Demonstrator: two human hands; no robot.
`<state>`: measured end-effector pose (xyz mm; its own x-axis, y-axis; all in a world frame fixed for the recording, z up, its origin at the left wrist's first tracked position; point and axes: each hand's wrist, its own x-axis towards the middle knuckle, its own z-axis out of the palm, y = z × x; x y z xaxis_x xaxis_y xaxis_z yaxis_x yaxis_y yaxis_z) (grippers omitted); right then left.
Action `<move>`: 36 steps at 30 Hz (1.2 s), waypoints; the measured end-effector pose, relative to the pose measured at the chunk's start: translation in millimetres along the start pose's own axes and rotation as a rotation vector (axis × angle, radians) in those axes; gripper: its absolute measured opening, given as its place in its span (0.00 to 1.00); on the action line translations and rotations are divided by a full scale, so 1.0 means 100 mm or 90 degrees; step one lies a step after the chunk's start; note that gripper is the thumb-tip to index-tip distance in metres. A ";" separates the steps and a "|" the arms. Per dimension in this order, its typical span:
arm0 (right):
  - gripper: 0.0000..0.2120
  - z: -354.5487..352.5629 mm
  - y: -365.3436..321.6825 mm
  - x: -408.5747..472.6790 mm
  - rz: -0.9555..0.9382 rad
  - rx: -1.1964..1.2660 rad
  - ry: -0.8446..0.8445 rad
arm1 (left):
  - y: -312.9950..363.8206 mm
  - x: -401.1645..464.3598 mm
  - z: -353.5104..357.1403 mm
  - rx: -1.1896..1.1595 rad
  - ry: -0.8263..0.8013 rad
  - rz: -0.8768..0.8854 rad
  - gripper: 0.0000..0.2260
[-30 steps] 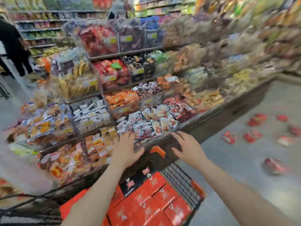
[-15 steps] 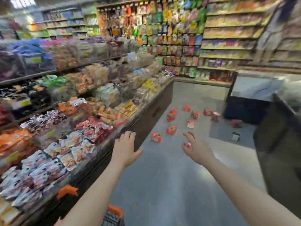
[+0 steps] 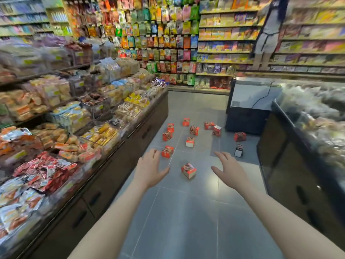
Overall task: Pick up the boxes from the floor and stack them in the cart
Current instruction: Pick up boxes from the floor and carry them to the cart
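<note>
Head view: both forearms reach forward over the grey tiled floor (image 3: 186, 212) of a shop aisle. The left hand (image 3: 149, 168) and right hand (image 3: 228, 171) are both empty, fingers straight and spread, palms down, well apart from each other. Between them in the frame, a little beyond, lies the nearest red carton (image 3: 189, 171), tilted on one edge. It touches neither hand.

The cartons look like small printed cardboard boxes, red with a white side. I judge them light and fairly stiff, with sharp corners and a smooth, perhaps slightly slippery print. They would crush if squeezed hard. A hold across two opposite flat faces, thumb on one and fingers on the other, should do; one hand per box seems enough.

Count: eleven boxes lie scattered across the middle of the frame. Ten are red, among them one near the left fingertips (image 3: 167, 151), one standing white side forward (image 3: 190, 142) and one furthest right by the dark freezer cabinet (image 3: 248, 107), at (image 3: 239, 136). One darker box with a white face (image 3: 238, 150) sits right of centre. All are apart from one another.

The cart is not in view. Snack shelves (image 3: 74, 118) fill the left of the frame, and a person (image 3: 268, 32) stands at upper right.
</note>
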<state>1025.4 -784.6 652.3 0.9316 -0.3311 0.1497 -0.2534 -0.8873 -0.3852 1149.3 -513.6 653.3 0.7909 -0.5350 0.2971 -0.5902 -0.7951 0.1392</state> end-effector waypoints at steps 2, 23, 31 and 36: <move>0.28 0.07 0.10 0.19 0.007 -0.001 -0.010 | -0.02 0.21 0.15 -0.004 -0.010 0.010 0.28; 0.29 0.92 0.49 3.23 0.112 -0.005 -0.050 | -1.16 3.35 1.42 -0.054 -0.119 0.049 0.30; 0.29 1.36 1.12 4.43 0.127 0.015 -0.109 | -1.32 4.36 2.17 -0.063 -0.162 0.023 0.28; 0.29 1.55 1.53 5.21 0.142 0.022 -0.187 | -1.29 5.09 2.48 -0.065 -0.167 -0.009 0.32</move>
<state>1512.7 -1042.8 530.1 0.8905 -0.4051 -0.2068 -0.4549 -0.7902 -0.4108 1668.3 -754.3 552.5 0.8061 -0.5903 0.0419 -0.5817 -0.7772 0.2399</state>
